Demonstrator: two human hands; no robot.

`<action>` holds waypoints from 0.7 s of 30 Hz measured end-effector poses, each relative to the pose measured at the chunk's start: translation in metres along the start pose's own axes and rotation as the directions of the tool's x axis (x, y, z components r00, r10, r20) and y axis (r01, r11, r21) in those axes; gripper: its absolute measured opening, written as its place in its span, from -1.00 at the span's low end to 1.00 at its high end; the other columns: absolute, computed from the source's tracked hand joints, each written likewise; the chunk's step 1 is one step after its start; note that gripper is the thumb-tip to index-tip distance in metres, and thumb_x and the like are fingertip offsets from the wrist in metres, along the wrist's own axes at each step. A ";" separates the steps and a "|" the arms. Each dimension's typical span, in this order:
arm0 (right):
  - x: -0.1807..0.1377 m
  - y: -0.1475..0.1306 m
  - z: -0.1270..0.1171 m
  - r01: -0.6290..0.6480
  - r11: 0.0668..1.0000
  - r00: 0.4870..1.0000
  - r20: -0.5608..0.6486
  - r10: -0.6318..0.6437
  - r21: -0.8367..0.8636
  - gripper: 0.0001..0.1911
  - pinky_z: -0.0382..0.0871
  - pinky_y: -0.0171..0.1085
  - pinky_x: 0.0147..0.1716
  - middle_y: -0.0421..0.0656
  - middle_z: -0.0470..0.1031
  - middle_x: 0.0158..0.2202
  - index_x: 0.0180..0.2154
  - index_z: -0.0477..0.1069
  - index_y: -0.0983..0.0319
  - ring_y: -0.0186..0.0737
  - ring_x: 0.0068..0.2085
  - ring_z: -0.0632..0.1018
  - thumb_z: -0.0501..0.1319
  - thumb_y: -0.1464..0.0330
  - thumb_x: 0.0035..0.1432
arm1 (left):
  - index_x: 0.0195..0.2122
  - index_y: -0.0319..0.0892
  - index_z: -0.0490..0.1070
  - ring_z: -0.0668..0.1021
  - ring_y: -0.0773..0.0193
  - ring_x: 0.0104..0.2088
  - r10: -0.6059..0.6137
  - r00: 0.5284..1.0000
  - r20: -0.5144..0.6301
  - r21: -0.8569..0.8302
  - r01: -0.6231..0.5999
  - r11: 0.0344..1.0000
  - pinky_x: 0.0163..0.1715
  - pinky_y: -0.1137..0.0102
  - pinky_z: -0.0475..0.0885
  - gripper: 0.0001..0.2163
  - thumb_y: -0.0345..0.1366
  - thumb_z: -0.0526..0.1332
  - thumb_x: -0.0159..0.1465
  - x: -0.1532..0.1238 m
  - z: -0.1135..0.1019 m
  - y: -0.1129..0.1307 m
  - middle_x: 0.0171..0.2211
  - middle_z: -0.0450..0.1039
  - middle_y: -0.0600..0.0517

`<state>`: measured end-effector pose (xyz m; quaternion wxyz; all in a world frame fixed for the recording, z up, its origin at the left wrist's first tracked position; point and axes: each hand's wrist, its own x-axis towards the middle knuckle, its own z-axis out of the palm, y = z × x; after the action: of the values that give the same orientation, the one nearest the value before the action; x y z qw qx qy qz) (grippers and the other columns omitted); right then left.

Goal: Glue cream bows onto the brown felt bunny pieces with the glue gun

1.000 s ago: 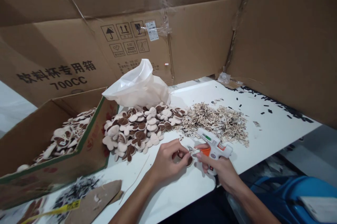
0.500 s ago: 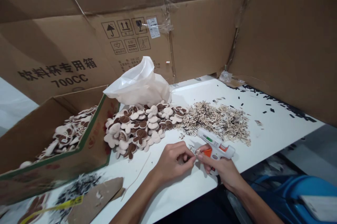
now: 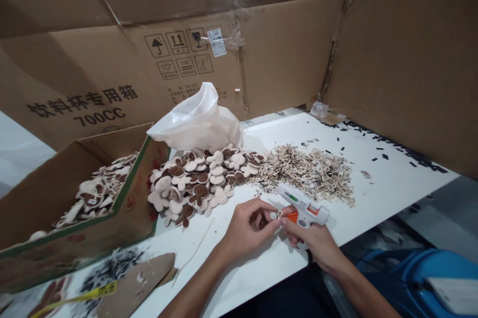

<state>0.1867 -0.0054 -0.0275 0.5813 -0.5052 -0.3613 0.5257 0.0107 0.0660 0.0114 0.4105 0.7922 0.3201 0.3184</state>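
My right hand [image 3: 317,244] is wrapped round a white and orange hot glue gun [image 3: 318,215], its nozzle end towards my left hand. The right thumb and forefinger also reach a small cream cord loop [image 3: 280,214]. Closed in a pinch, my left hand [image 3: 244,228] meets the right fingertips at this loop. Something brownish shows inside the curl of the left fingers, too hidden to name. Behind the hands lie a heap of cream and brown padded fabric shapes [image 3: 216,178] and a heap of small cord loops [image 3: 302,166].
At left stands an open cardboard box [image 3: 130,201] holding more fabric shapes. A white plastic bag [image 3: 197,121] sits behind the heap. Cardboard walls [image 3: 287,54] close off the back. Black bits [image 3: 396,146] are scattered at far right; a cardboard scrap [image 3: 138,285] lies front left.
The glue gun and right hand have shifted slightly left. My left fingers have opened out a little, and the cord loop now shows more clearly between the fingertips.
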 end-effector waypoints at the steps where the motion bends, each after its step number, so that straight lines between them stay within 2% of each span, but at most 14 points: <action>1: 0.000 0.000 0.000 0.000 1.000 1.000 0.002 0.000 -0.009 -0.64 0.32 -0.31 -0.54 -0.30 0.36 -0.63 -0.31 0.54 0.24 -0.31 -0.58 0.34 0.50 0.12 0.01 | -0.18 -0.18 0.58 0.32 0.38 -0.54 -0.015 1.000 0.007 -0.022 0.015 1.000 -0.51 0.43 0.25 -0.80 -0.16 0.31 0.30 0.000 0.001 0.000 -0.45 0.51 0.01; 8: 0.000 -0.006 0.004 0.000 1.000 1.000 -0.011 0.000 -0.005 -0.64 0.33 -0.31 -0.56 -0.31 0.35 -0.63 -0.33 0.53 0.22 -0.31 -0.58 0.34 0.49 0.10 0.01 | -0.37 -0.20 0.61 0.25 0.41 -0.60 -0.090 0.996 -0.023 -0.109 0.087 0.990 -0.56 0.46 0.17 -0.81 -0.20 0.32 0.30 0.000 0.004 -0.001 -0.62 0.37 0.09; 14: -0.001 -0.009 0.005 0.009 0.998 1.000 -0.020 -0.011 -0.061 -0.60 0.35 -0.30 -0.55 -0.30 0.36 -0.64 -0.31 0.56 0.22 -0.29 -0.58 0.37 0.49 0.04 -0.01 | -0.34 -0.19 0.60 0.29 0.38 -0.57 -0.086 0.996 -0.032 -0.095 0.083 0.992 -0.52 0.46 0.19 -0.83 -0.22 0.30 0.30 0.000 0.004 -0.001 -0.58 0.41 0.08; 21: -0.001 -0.008 0.007 -0.005 1.000 1.000 -0.028 0.004 -0.019 -0.57 0.35 -0.30 -0.57 -0.30 0.38 -0.64 -0.36 0.53 0.21 -0.30 -0.60 0.37 0.50 0.01 -0.04 | -0.34 -0.19 0.54 0.29 0.37 -0.54 -0.086 0.996 0.016 -0.097 0.088 0.991 -0.49 0.45 0.20 -0.84 -0.25 0.26 0.34 0.000 0.002 0.003 -0.55 0.40 0.09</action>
<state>0.1821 -0.0049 -0.0184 0.5804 -0.5189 -0.3567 0.5164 0.0131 0.0635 0.0124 0.4640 0.7584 0.3361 0.3109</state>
